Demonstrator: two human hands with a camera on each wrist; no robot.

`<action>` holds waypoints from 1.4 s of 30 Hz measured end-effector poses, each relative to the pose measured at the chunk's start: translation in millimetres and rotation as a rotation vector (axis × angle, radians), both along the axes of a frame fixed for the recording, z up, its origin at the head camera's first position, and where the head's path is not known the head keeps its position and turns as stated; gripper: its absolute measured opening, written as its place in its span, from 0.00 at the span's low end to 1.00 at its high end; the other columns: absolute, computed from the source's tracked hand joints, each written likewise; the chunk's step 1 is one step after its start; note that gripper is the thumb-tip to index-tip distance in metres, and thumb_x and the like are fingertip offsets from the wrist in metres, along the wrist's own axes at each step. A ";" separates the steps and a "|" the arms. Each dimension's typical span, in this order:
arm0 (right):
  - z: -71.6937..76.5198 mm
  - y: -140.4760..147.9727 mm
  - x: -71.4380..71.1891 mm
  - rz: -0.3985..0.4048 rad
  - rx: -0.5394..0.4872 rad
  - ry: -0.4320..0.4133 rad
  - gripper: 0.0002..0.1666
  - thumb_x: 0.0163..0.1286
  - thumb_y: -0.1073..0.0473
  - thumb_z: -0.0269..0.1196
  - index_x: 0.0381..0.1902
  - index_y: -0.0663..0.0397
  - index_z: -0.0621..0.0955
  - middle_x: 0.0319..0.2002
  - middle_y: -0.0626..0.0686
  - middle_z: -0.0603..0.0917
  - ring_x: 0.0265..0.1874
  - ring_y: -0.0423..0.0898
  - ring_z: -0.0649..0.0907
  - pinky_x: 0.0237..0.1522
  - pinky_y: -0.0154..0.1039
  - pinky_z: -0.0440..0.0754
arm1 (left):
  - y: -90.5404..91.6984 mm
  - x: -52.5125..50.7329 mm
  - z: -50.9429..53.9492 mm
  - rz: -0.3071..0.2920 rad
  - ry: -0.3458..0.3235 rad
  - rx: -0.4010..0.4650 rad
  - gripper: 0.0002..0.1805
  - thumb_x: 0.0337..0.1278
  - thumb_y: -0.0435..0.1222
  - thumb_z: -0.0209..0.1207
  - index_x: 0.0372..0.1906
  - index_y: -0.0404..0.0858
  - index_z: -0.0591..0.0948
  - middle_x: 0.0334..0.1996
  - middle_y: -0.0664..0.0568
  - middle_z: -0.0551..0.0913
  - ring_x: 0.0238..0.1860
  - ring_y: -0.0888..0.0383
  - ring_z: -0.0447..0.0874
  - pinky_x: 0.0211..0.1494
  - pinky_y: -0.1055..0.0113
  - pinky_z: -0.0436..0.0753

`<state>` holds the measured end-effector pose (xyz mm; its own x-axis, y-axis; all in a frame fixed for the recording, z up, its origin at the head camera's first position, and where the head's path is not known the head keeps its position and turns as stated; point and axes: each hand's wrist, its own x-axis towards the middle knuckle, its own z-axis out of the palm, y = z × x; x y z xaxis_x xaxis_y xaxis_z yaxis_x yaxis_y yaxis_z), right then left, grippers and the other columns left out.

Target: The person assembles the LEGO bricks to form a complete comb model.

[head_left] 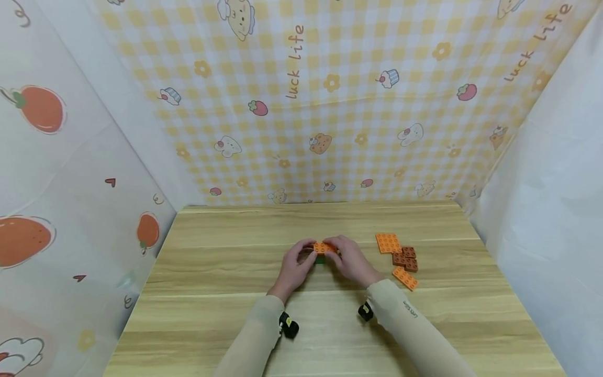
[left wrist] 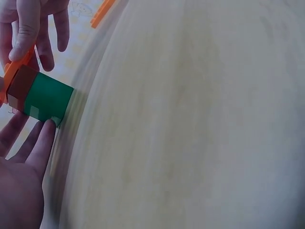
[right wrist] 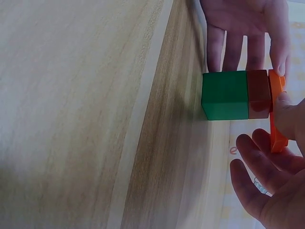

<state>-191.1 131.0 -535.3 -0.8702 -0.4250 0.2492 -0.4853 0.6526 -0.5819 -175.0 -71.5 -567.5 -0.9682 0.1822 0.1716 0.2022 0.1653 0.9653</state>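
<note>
Pinching flat orange plastic brick (head_left: 325,248) with right hand (head_left: 350,262), we are holding its other end with left hand (head_left: 296,268). Between our hands, brick is sitting on red-brown plastic block (right wrist: 258,94), over boxy green plastic block (right wrist: 225,95), standing on wooden table (head_left: 212,256). We are guessing brick is light, hard, bit slippery, not easy to break. Short ends are looking best for holding; right one is sticking out.

I'm in a small, screened-off booth: a checked, cartoon-printed sheet (head_left: 282,131) backs my wood-grain counter (head_left: 221,251), a fruit-printed sheet (head_left: 89,162) closes my left, a white sheet (head_left: 546,178) my right; what building, I cannot tell.
</note>
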 end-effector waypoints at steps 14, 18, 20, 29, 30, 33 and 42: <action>2.3 -0.6 -0.4 -0.008 0.009 -0.045 0.19 0.78 0.61 0.65 0.62 0.61 0.82 0.53 0.58 0.86 0.50 0.53 0.84 0.52 0.51 0.84 | -1.9 -7.5 -13.7 -0.012 -0.014 0.001 0.18 0.78 0.39 0.60 0.66 0.41 0.80 0.61 0.48 0.82 0.63 0.50 0.81 0.60 0.62 0.84; 1.6 -1.6 -2.3 -0.011 0.010 -0.069 0.20 0.78 0.60 0.64 0.63 0.61 0.82 0.54 0.59 0.85 0.52 0.53 0.84 0.54 0.51 0.84 | -2.3 -8.2 -13.7 -0.009 -0.003 -0.013 0.19 0.78 0.40 0.60 0.66 0.39 0.80 0.60 0.48 0.83 0.63 0.50 0.81 0.59 0.62 0.84; 0.4 -2.0 -2.2 -0.013 0.006 -0.081 0.20 0.78 0.60 0.64 0.64 0.60 0.81 0.55 0.59 0.85 0.53 0.53 0.84 0.55 0.51 0.84 | -2.7 -7.6 -13.7 -0.006 0.002 -0.020 0.19 0.78 0.39 0.60 0.66 0.40 0.80 0.60 0.47 0.83 0.62 0.49 0.81 0.58 0.61 0.84; -1.8 -0.6 -0.3 -0.024 -0.016 -0.081 0.19 0.78 0.61 0.65 0.63 0.59 0.82 0.55 0.58 0.85 0.52 0.52 0.85 0.54 0.51 0.84 | -1.4 -7.4 -14.6 0.002 -0.007 -0.041 0.16 0.78 0.41 0.60 0.64 0.47 0.81 0.58 0.53 0.84 0.61 0.54 0.81 0.58 0.63 0.83; -1.6 -0.6 -0.2 -0.024 -0.016 -0.076 0.19 0.77 0.61 0.65 0.63 0.60 0.82 0.55 0.58 0.85 0.52 0.52 0.85 0.53 0.51 0.85 | -1.2 -7.5 -14.6 0.003 -0.006 -0.041 0.16 0.78 0.41 0.60 0.64 0.46 0.81 0.58 0.52 0.84 0.61 0.54 0.81 0.58 0.63 0.82; -0.8 -0.8 -0.2 -0.022 -0.012 -0.068 0.20 0.77 0.61 0.65 0.63 0.61 0.82 0.55 0.59 0.85 0.52 0.53 0.85 0.54 0.51 0.84 | -0.7 -7.5 -14.0 0.008 -0.008 -0.036 0.17 0.77 0.41 0.60 0.65 0.44 0.81 0.58 0.52 0.84 0.61 0.52 0.81 0.59 0.61 0.81; -1.0 -0.9 -0.4 -0.011 0.014 -0.066 0.20 0.78 0.61 0.64 0.64 0.61 0.81 0.55 0.59 0.85 0.54 0.54 0.84 0.56 0.52 0.83 | 2.5 -6.1 -13.5 0.048 -0.014 -0.045 0.17 0.77 0.35 0.59 0.65 0.39 0.80 0.57 0.46 0.84 0.62 0.48 0.80 0.62 0.55 0.80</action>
<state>-191.5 130.1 -536.2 -0.8894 -0.4182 0.1848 -0.4386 0.6663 -0.6031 -181.1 -69.0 -581.0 -0.9782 0.1431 0.1503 0.1793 0.2178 0.9594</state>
